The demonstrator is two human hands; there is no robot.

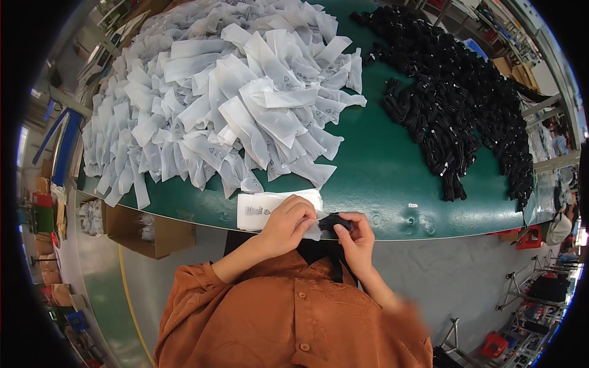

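Clamping a bundle [335, 221], likely light, pliant, best held mid-body, the right hand [358, 238] adjoined the left hand [287, 224], which pinched a pouch [313, 232].

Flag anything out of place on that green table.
A small white tag lies alone on the table, right of the right hand, apart from the white bags and black bundles, so it looks stray.

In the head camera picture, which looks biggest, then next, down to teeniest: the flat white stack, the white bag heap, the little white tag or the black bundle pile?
1. White bag heap
2. Black bundle pile
3. Flat white stack
4. Little white tag
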